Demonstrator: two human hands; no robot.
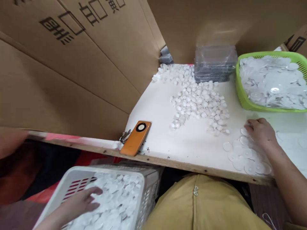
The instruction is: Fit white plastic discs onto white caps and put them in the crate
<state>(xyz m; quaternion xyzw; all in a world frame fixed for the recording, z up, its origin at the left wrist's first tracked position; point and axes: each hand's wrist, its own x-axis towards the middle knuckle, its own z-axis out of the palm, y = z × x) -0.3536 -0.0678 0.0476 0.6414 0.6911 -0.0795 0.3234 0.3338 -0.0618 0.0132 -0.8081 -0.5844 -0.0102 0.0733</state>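
Cardboard walls (72,73) printed with black characters close off the far and left sides of a white table (165,134), whose near edge is a strip of bare wood. Taking the orange phone (136,137) at that near edge as the landmark: it lies face down, with a small metal clip (124,136) touching its left side. Beyond the phone and to its right, a loose heap of small white caps (199,102) spreads across the table toward the back corner, and behind that heap stands a stack of clear plastic trays (214,64) against the cardboard. Far right of the phone, a green basket (244,99) holds thin translucent discs. Right of the phone, near the wooden edge, a scatter of clear round discs (244,156) lies flat on the table, and the right hand (261,132) rests palm down on the far side of that scatter, its grip loose with fingers spread and touching the discs, clamped on nothing. Below the phone, under the table edge, a white slotted basket (79,179) sits filled with white discs (117,195); the left hand (82,201) lies flat on top of them, fingers apart, gripping nothing. A mustard-yellow garment (203,204) shows right of that basket, and a blurred bit of another person's arm (11,140) shows at the left edge.
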